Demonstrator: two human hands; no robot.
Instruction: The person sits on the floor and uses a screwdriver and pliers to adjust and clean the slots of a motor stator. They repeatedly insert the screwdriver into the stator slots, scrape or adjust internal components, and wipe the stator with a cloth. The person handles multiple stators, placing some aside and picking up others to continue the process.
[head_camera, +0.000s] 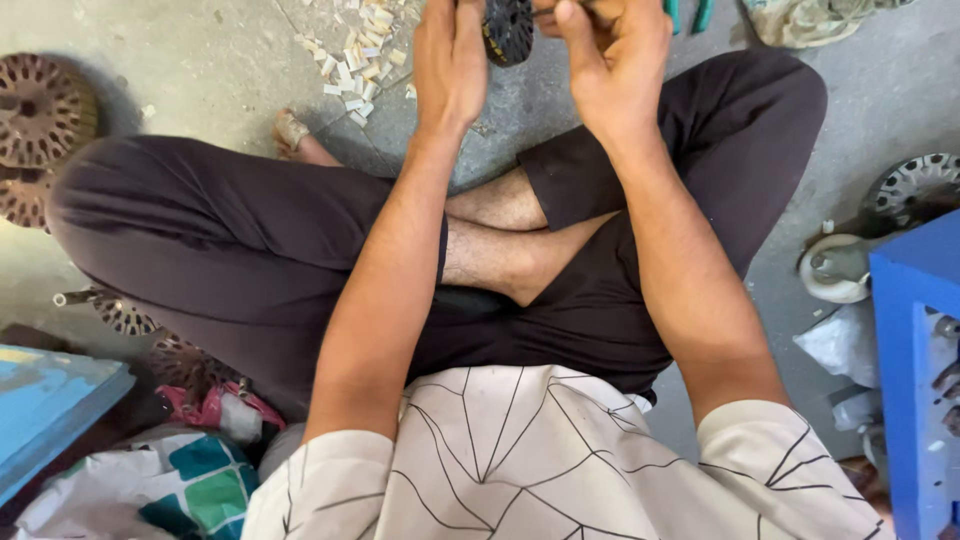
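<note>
Sat cross-legged on the grey concrete floor (200, 60), arms stretched toward the far edge of the view. Left hand (450, 60) raised flat, fingers straight and together, palm pressed against the side of a dark round toothed part (508, 28). Right hand (615, 55) curled around the same part from the right, thumb up; exact grip cut off by the frame edge. Pale wood chips (358, 55) scattered far left of the hands. Rusty slotted discs (40, 110) at far left, blue box (915, 350) at right, white caster (835, 268) just beside it.
</note>
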